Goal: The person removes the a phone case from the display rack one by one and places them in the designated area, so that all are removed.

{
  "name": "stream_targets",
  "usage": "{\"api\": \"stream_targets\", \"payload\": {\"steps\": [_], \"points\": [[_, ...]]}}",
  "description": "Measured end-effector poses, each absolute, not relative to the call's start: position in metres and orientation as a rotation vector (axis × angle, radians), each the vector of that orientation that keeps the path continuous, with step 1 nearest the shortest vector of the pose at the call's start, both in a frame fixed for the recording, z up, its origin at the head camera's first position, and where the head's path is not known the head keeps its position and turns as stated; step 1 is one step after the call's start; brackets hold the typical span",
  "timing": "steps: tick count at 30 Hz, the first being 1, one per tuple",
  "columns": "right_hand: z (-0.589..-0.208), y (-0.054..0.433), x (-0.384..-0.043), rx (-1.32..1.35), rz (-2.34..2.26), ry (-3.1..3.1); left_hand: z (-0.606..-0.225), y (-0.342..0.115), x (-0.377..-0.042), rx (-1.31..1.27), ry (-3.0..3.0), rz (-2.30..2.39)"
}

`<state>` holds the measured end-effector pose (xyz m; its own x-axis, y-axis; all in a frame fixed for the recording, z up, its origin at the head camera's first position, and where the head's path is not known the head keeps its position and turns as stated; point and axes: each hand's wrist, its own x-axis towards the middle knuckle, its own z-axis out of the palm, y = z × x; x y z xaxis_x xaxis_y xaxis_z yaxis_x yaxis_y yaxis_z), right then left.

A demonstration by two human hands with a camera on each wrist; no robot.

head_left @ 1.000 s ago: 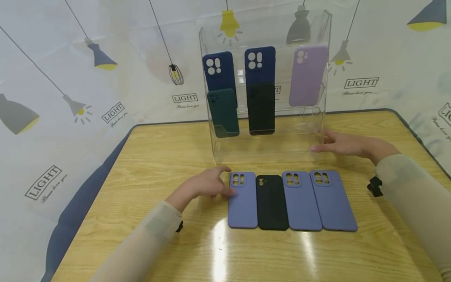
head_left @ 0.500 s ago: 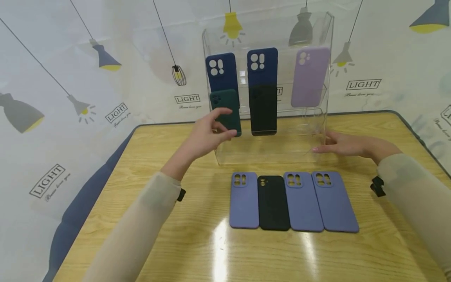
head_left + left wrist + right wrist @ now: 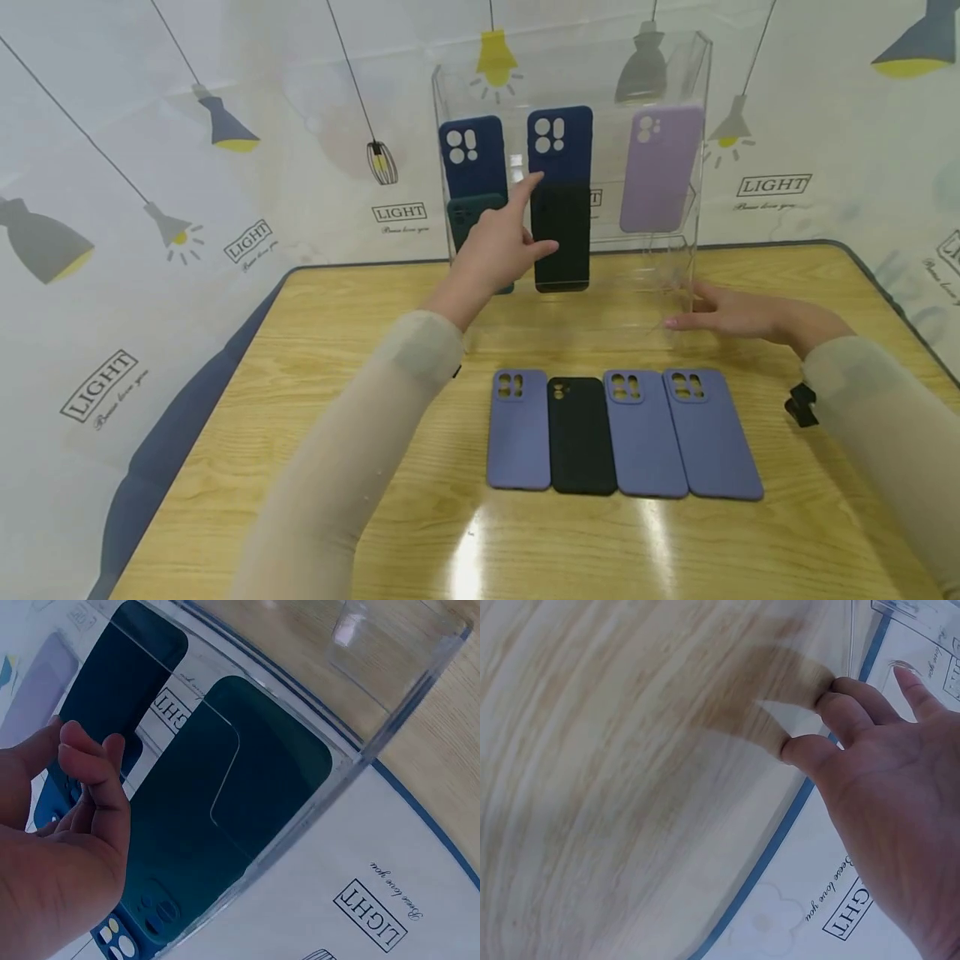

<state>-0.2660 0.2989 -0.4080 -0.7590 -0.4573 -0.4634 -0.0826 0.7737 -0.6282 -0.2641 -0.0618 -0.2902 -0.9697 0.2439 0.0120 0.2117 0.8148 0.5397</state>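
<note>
A clear display stand (image 3: 703, 67) rises at the back, bearing several phone cases. Just in front of its middle column is my left hand (image 3: 498, 246), index finger and thumb stretched toward the black phone case (image 3: 561, 250) and the dark blue phone case (image 3: 567, 158) behind that. Nothing is held there; whether the fingertips touch is unclear. In the left wrist view a dark green phone case (image 3: 232, 772) lies beside this hand. My right hand (image 3: 738, 312) rests its fingertips against the stand's lower right side; their reflections show in the right wrist view.
In front of the stand, a row on the wooden table (image 3: 315, 392) holds a purple-blue case (image 3: 517, 442), a black case (image 3: 582, 442), and two more purple-blue cases (image 3: 647, 442). A lavender case (image 3: 660, 175) sits in the stand's right column.
My left hand has left the purple-blue case at the row's left end, risen past the dark green case, and moved right to the middle column. The right hand has stayed by the stand.
</note>
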Motion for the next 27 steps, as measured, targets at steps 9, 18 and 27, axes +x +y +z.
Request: {"api": "stream_targets", "payload": {"steps": [9, 18, 27], "points": [[-0.413, 0.301, -0.267, -0.416, -0.819, 2.352, -0.294, -0.05, -0.265, 0.32, 2.984, 0.691], [-0.411, 0.3, -0.267, -0.418, -0.808, 2.37, -0.308, -0.049, -0.264, 0.315, 2.961, 0.758], [-0.411, 0.3, -0.265, -0.401, -0.822, 2.341, -0.321, -0.05, -0.263, 0.335, 2.939, 0.913]]}}
